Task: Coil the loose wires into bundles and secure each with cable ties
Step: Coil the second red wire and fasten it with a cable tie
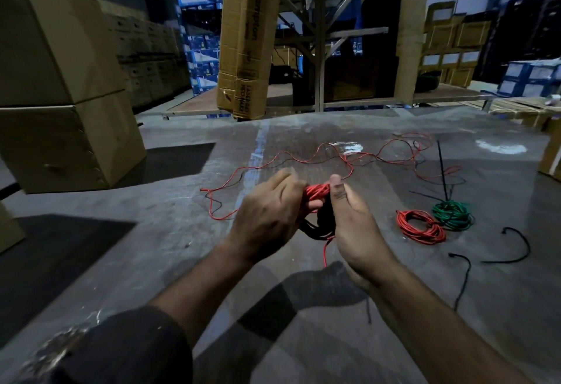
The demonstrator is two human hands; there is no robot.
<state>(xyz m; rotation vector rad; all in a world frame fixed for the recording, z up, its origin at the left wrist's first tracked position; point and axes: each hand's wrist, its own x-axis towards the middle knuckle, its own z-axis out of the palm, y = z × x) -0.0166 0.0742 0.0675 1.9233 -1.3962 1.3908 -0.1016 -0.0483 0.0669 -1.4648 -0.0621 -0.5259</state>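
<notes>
I see the left hand (267,216) and right hand (353,219) both curled round a half-wound red-and-black wire coil (318,201) mid-frame. Loose wire (303,159) trails toward 1 o'clock; if it snags, I think the loops could slip loose.

Left hand (267,216) motion-blurred; half-wound coil (318,201) mostly hidden.
</notes>
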